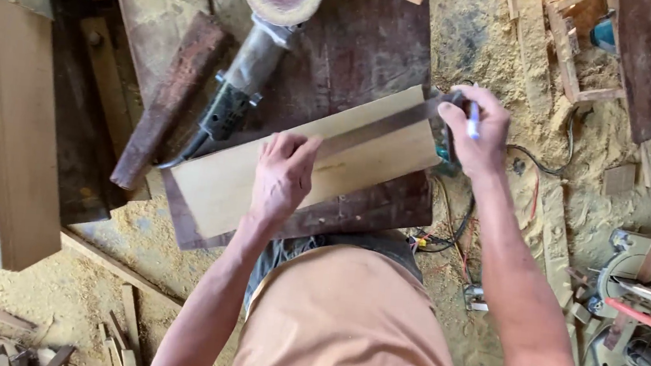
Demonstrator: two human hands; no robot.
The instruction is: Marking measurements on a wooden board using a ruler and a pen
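In a sawdust-strewn workshop, on a dark wooden desk [371, 44], the left hand [282, 175] presses flat, fingers spread, steadying a pale rectangular plank [262, 177] while the right hand [477, 134], closed around a blue-white pen [473, 124], marks along a long metal ruler [382, 129] at its far corner.

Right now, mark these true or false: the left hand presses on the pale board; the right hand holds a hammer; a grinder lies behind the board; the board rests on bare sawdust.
1. The left hand presses on the pale rectangular wooden board: true.
2. The right hand holds a hammer: false, it holds a blue-and-white pen.
3. A grey angle grinder with a round disc lies behind the board: true.
4. The board rests on bare sawdust: false, it lies on a dark reddish wooden slab.
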